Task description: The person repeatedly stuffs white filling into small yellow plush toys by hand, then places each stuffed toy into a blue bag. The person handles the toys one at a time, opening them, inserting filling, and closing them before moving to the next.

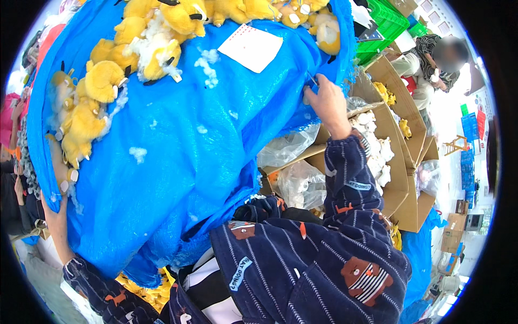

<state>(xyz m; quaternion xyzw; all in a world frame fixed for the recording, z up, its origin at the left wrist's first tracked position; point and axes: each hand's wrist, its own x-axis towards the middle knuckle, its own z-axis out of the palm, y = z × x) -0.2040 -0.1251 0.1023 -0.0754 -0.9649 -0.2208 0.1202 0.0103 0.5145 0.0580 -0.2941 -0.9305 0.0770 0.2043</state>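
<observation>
A blue plastic sheet (pixel 178 135) spreads in front of me, with yellow plush toys (pixel 105 81) heaped along its far and left edges. White stuffing shows among them, and loose tufts (pixel 206 67) lie on the sheet. My right hand (pixel 328 102) is at the sheet's right side, its fingers closed in a pinch; a thin dark tip sticks out by them, too small to name. At the far left, my left hand (pixel 58 162) reaches up beside the sheet's edge and the nearest plush toys. Its fingers are largely hidden, so its grip does not show.
A white paper (pixel 251 47) lies on the sheet. At right stand open cardboard boxes (pixel 396 162) with white plush toys (pixel 377 146) and clear plastic bags (pixel 299 181). A green crate (pixel 386 27) stands behind, and another person (pixel 431 65) sits at far right.
</observation>
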